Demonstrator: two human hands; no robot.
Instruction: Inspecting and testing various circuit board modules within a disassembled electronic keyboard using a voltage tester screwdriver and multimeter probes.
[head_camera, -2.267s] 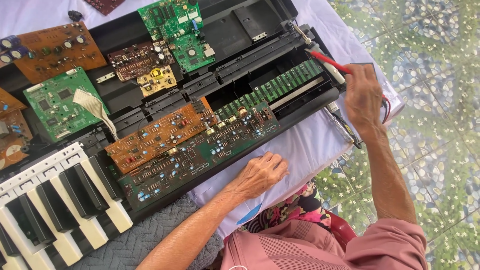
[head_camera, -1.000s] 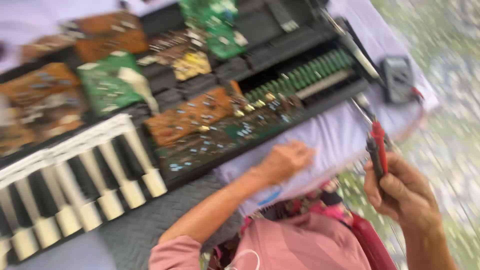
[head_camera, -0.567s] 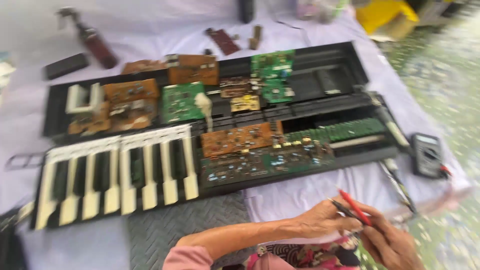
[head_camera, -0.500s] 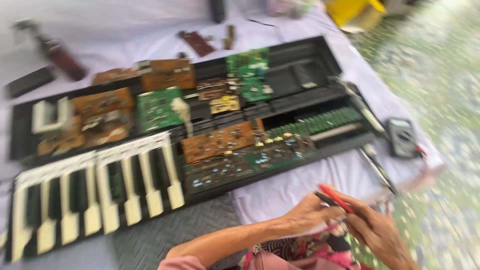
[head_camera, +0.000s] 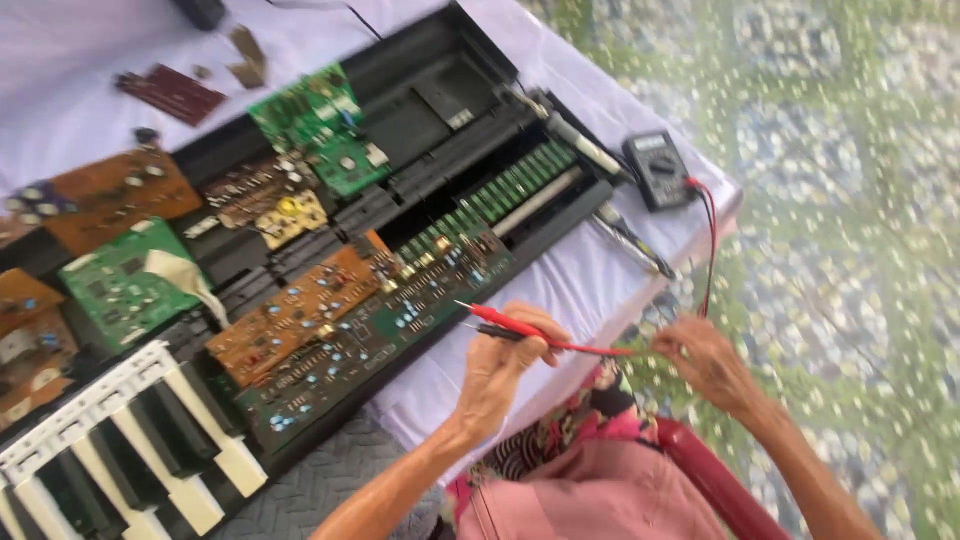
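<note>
left hand (head_camera: 505, 370) is closed round two thin probes, a red plastic one (head_camera: 500, 319) and a black one (head_camera: 497, 331) just under it. their long axes run roughly level, tips aimed away from the right hand (head_camera: 705, 358) twd the dark green circuit board (head_camera: 380, 340) in the opened black keyboard casing (head_camera: 440, 90). tips sit just off the board edge, over the white cloth on the tabletop (head_camera: 590, 280); left hand is the nearer by far. right hand is pinched shut on the red lead (head_camera: 600, 349). small dark multimeter (head_camera: 656, 170) lies beyond the right hand, a metal screwdriver (head_camera: 630, 240) btwn it and the hands. orange-brown board (head_camera: 300, 310) sits past the green one; nothing blocks the tips.
</note>
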